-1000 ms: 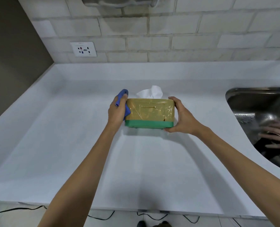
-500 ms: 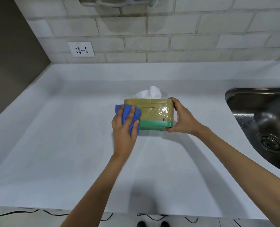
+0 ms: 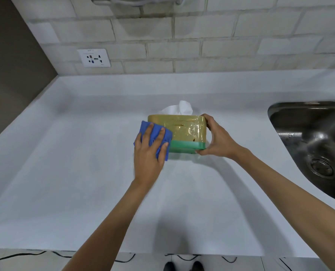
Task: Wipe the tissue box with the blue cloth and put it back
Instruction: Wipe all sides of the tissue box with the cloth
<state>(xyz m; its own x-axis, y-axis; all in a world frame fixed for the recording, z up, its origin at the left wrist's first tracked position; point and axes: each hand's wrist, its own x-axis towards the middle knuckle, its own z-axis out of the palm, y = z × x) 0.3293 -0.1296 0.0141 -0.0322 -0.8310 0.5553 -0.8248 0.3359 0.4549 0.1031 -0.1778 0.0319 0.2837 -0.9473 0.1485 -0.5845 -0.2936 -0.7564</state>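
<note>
The tissue box [image 3: 186,132] is tan with a green lower band and glossy tape, tilted so its long side faces me, held a little above the white counter [image 3: 84,173]. A white tissue [image 3: 179,108] sticks out of its far side. My right hand [image 3: 216,138] grips the box's right end. My left hand [image 3: 149,155] presses the blue cloth [image 3: 155,137] flat against the left part of the box's near face, covering that end.
A steel sink [image 3: 315,145] with a drain is set into the counter at the right. A wall socket [image 3: 93,58] sits on the tiled back wall. The counter's front edge runs along the bottom, with cables and shoes on the floor below.
My left hand has brought the cloth from the box's left end round onto its near face. The box stays in my right hand, nearly still.
</note>
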